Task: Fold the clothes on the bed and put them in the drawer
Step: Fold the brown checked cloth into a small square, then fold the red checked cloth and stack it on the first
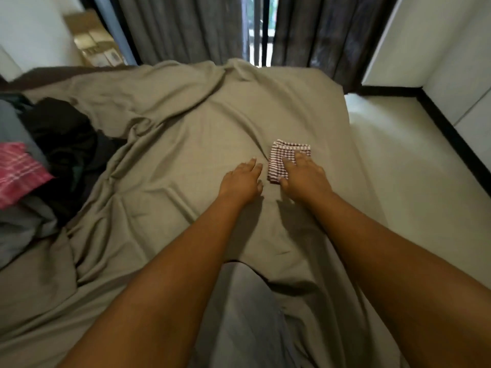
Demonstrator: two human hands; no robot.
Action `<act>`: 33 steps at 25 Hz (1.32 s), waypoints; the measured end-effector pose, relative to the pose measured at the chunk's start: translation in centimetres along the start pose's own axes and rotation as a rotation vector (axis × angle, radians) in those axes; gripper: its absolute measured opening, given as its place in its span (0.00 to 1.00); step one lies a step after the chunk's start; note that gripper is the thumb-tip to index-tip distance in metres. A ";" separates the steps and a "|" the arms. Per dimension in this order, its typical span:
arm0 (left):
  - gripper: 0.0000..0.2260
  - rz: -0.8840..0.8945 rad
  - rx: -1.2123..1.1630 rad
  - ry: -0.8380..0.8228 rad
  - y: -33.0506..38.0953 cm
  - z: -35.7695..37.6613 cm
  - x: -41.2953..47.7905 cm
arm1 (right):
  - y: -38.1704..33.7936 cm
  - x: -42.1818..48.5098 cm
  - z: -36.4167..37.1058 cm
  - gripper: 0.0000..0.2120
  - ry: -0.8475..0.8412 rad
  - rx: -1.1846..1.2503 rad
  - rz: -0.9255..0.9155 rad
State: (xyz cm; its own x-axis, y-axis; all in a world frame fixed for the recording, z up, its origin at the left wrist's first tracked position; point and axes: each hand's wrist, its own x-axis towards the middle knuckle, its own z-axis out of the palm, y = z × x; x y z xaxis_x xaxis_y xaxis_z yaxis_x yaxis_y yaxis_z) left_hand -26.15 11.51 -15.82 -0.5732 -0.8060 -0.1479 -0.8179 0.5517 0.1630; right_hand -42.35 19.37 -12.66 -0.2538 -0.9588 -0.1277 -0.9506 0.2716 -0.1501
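A small checked cloth [284, 155], folded into a neat square, lies on the beige bed sheet [186, 144] near the bed's right side. My right hand [305, 176] lies flat on its near right part, fingers straight. My left hand [241, 181] rests flat on the sheet just left of the cloth, apart from it. At the bed's left edge sits a heap of unfolded clothes: a black garment [66, 144], a pink checked one [18, 173] and grey ones [21, 224].
Dark grey curtains [186, 27] hang beyond the bed's far end. White cabinet fronts [438, 49] line the right wall above a pale floor [411, 168]. Cardboard boxes [93, 41] stand at the back left. No drawer is in view.
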 end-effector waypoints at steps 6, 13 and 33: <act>0.27 -0.328 -0.074 0.477 -8.6 -6.1 -13.3 | -15.3 -2.9 -3.7 0.31 0.132 0.155 -0.353; 0.31 -0.856 0.056 0.674 -24.9 -11.3 -25.0 | -30.9 -5.3 -4.6 0.28 0.067 0.318 -0.701; 0.02 -0.035 -0.579 0.959 -10.0 -17.3 -16.2 | -23.2 -4.1 -8.5 0.22 0.359 0.949 -0.383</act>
State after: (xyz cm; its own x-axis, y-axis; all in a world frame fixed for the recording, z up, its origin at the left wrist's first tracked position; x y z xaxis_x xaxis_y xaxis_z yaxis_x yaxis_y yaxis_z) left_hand -7.88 15.33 1.82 -0.0705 -0.7885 0.6109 -0.5430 0.5441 0.6396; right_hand -20.72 16.32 -0.31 -0.1540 -0.9201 0.3602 -0.4914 -0.2449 -0.8358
